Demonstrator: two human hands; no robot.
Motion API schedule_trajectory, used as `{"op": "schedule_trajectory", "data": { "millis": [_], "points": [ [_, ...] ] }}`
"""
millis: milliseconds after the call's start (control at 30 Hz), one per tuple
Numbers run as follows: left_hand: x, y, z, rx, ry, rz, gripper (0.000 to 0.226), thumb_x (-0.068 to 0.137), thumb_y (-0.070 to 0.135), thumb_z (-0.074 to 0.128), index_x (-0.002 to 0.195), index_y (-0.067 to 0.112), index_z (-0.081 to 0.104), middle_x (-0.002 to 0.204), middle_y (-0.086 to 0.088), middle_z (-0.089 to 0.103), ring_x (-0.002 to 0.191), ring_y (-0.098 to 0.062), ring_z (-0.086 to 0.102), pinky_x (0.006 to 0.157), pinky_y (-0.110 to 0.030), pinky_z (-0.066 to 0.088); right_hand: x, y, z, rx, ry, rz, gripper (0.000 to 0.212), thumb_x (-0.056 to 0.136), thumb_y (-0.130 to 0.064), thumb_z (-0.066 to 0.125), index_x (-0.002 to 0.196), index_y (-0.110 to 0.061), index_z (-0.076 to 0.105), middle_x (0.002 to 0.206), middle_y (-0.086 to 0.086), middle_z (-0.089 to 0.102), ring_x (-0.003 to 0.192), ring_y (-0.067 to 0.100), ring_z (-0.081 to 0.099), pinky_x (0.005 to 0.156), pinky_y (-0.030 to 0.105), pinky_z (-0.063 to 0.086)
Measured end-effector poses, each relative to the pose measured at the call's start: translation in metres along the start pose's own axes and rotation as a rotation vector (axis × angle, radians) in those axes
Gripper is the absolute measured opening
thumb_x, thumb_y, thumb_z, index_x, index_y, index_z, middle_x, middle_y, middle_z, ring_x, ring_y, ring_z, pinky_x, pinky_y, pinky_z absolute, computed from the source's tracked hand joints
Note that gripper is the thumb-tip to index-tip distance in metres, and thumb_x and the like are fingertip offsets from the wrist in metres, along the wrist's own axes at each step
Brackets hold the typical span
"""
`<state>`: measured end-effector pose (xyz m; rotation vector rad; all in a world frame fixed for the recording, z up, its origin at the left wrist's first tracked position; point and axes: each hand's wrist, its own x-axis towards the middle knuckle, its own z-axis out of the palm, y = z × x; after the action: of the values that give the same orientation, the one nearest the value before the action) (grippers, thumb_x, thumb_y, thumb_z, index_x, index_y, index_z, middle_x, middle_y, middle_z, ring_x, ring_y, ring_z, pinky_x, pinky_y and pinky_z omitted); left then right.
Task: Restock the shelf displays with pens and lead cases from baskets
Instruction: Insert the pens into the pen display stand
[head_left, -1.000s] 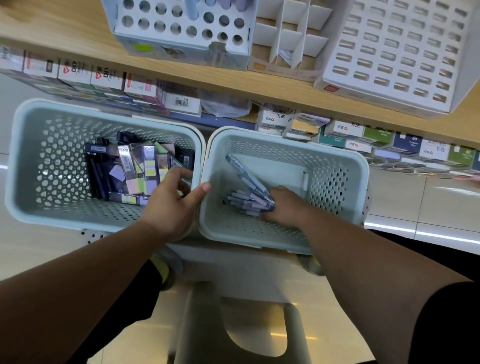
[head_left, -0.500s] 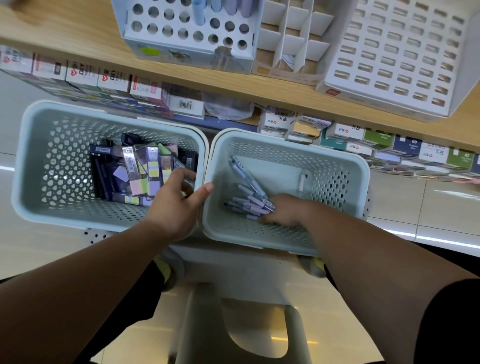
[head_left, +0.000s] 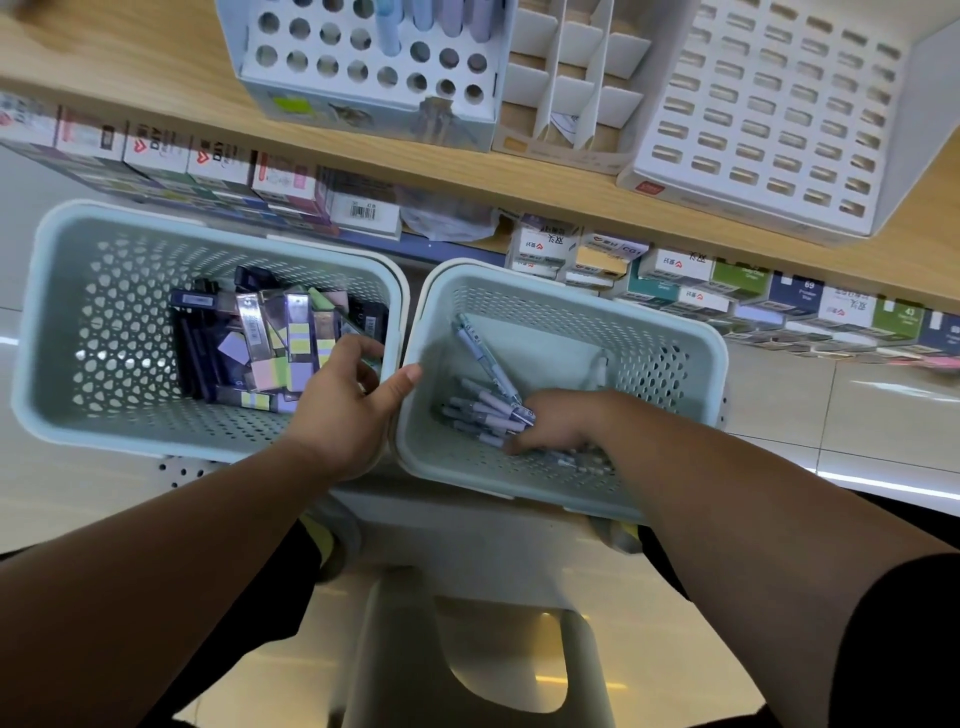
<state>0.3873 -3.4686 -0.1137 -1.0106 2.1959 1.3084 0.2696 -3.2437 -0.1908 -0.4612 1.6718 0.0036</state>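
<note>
Pale blue-green perforated plastic baskets, two, sit side by side at mid-frame. The left basket (head_left: 124, 338) holds a heap of flat lead cases (head_left: 270, 348), dark and pastel, too jumbled to count, and the left hand (head_left: 343, 410) grips its right rim, fingers inside and thumb outside; the right basket (head_left: 571, 317) holds slim lilac-grey pens (head_left: 488, 402), at least eight visible, with the right hand (head_left: 566, 421) curled round several of them. Along the top of the frame a light wooden shelf (head_left: 156, 78) carries three white displays: a round-holed stand (head_left: 363, 78) with four pastel pens, a cardboard divider tray (head_left: 571, 98) and a slotted rack (head_left: 753, 119).
</note>
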Motion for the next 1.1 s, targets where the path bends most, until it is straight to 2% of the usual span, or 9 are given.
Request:
{"op": "schedule_trajectory", "data": {
  "millis": [100,267,567,800,867,933,1100],
  "points": [
    [-0.001,0.002,0.0,0.021,-0.002,0.007,0.038,0.093,0.05,0.061,0.117,0.026,0.046,0.096,0.0,0.055,0.078,-0.01,0.053,0.059,-0.02,0.035,-0.005,-0.004,-0.005,-0.033,-0.029,0.042,0.053,0.077,-0.064,0.068,0.098,-0.015,0.068,0.099,0.009,0.068,0.09,0.026,0.067,0.087,0.039,0.055],
    [-0.001,0.003,-0.001,0.038,0.007,0.013,0.037,0.092,0.051,0.062,0.114,0.027,0.044,0.096,-0.001,0.055,0.075,-0.008,0.051,0.059,-0.02,0.035,-0.014,-0.009,-0.016,-0.006,-0.098,0.068,0.076,0.072,-0.064,0.075,0.124,-0.012,0.057,0.111,0.006,0.064,0.098,0.025,0.064,0.094,0.041,0.053],
    [-0.001,0.002,-0.002,0.037,-0.017,0.007,0.042,0.091,0.054,0.061,0.118,0.025,0.047,0.099,-0.003,0.057,0.079,-0.013,0.054,0.06,-0.023,0.037,-0.033,-0.016,-0.016,0.109,-0.072,0.012,0.064,0.085,-0.044,0.075,0.135,-0.009,0.054,0.131,0.011,0.059,0.117,0.029,0.058,0.105,0.04,0.046],
    [-0.001,0.004,-0.002,0.041,-0.017,-0.003,0.04,0.091,0.055,0.061,0.116,0.028,0.045,0.101,-0.002,0.057,0.084,-0.015,0.055,0.063,-0.023,0.04,-0.036,-0.013,-0.018,0.041,0.019,-0.009,0.05,0.088,-0.042,0.073,0.126,-0.014,0.056,0.125,0.007,0.061,0.112,0.029,0.059,0.097,0.036,0.048],
    [-0.002,0.005,-0.003,0.042,-0.025,-0.005,0.04,0.091,0.055,0.061,0.116,0.027,0.045,0.101,-0.001,0.057,0.086,-0.017,0.056,0.064,-0.028,0.041,-0.039,-0.011,-0.019,0.037,0.059,-0.007,0.061,0.088,-0.043,0.072,0.137,-0.014,0.049,0.135,0.007,0.057,0.115,0.028,0.058,0.101,0.039,0.047],
    [-0.003,0.006,-0.004,0.054,-0.026,-0.007,0.039,0.092,0.055,0.061,0.115,0.028,0.044,0.101,-0.001,0.056,0.088,-0.019,0.056,0.069,-0.032,0.04,-0.043,-0.009,-0.021,0.021,0.083,0.003,0.063,0.091,-0.041,0.07,0.141,-0.011,0.046,0.137,0.01,0.056,0.117,0.028,0.057,0.103,0.041,0.046],
    [-0.003,0.007,-0.005,0.088,-0.006,0.005,0.045,0.091,0.055,0.061,0.12,0.022,0.049,0.095,0.004,0.055,0.084,-0.015,0.054,0.074,-0.032,0.04,-0.063,-0.004,-0.03,0.01,0.079,0.032,0.077,0.094,-0.042,0.066,0.154,-0.011,0.029,0.155,0.013,0.041,0.135,0.031,0.047,0.111,0.042,0.04]
  ]
}}
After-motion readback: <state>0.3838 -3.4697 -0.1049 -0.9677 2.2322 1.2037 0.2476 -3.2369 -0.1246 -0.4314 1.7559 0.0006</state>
